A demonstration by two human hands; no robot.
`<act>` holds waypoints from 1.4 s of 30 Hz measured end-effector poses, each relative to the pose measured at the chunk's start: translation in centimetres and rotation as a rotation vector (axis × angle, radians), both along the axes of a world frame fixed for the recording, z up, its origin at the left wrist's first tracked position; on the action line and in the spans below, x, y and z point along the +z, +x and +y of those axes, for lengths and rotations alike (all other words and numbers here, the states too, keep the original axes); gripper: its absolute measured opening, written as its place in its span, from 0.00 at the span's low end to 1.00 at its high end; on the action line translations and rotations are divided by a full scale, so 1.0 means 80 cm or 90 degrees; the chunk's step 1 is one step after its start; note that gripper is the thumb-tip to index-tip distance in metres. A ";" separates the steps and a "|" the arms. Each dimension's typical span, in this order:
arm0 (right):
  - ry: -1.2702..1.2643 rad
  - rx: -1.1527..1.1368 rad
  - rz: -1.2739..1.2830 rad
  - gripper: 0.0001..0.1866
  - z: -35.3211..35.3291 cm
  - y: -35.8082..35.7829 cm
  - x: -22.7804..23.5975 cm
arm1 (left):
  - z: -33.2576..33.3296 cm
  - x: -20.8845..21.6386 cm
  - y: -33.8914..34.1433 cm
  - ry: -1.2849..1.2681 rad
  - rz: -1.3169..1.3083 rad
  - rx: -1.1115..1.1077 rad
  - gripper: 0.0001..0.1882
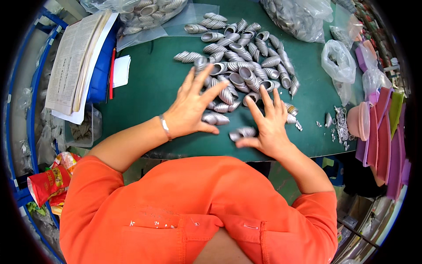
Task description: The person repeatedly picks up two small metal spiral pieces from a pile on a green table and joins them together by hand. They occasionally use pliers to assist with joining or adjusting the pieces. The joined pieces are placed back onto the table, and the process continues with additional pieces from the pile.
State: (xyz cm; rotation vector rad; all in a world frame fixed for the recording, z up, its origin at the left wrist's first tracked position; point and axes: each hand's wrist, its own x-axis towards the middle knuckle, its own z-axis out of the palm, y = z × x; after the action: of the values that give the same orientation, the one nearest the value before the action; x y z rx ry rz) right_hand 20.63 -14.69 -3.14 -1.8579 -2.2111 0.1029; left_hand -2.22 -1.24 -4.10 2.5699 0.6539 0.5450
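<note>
A loose heap of silver-grey, spirally ridged metal tubes (239, 53) with slanted open ends lies on the green tabletop (154, 66). My left hand (191, 101) spreads its fingers over the heap's near left side, fingertips among the tubes. On the near right side my right hand (269, 123) is also spread, its fingertips at the heap's edge. Next to my right thumb is a single tube (243, 133), slightly blurred. Another pair of tubes (215, 118) lies just by my left thumb. Neither hand grips anything.
Clear plastic bags of tubes (151, 15) stand at the back. At left are a paper stack (74, 61), a red pen (111, 75) and a clear bin (83, 127). Small metal bits (341, 125), a pink cup (359, 121) and coloured trays (384, 136) sit at right.
</note>
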 end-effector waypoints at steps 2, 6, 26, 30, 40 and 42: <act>0.082 -0.045 -0.019 0.54 0.035 -0.005 -0.008 | 0.010 -0.008 0.018 0.030 -0.078 -0.024 0.44; 0.158 -0.051 0.040 0.46 0.090 0.002 -0.014 | 0.040 -0.018 0.053 -0.211 -0.354 0.078 0.21; 0.390 -0.099 0.622 0.13 0.175 -0.091 0.002 | 0.041 0.008 0.103 -0.835 -0.859 0.116 0.15; 0.452 -0.012 0.735 0.11 0.195 -0.073 0.069 | 0.044 0.083 0.112 -0.647 -0.851 0.054 0.18; 0.103 0.124 0.361 0.21 0.152 0.031 0.052 | 0.093 0.047 0.087 -0.163 -0.316 -0.153 0.20; 0.119 0.131 0.057 0.21 0.110 0.045 0.041 | 0.091 -0.010 0.048 0.043 -0.108 -0.111 0.23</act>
State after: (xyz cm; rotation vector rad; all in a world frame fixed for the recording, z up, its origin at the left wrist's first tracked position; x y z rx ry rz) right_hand 24.25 -5.92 0.13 -1.4987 -2.2578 0.0154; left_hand 1.60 6.01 -4.88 2.5751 0.3559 0.7271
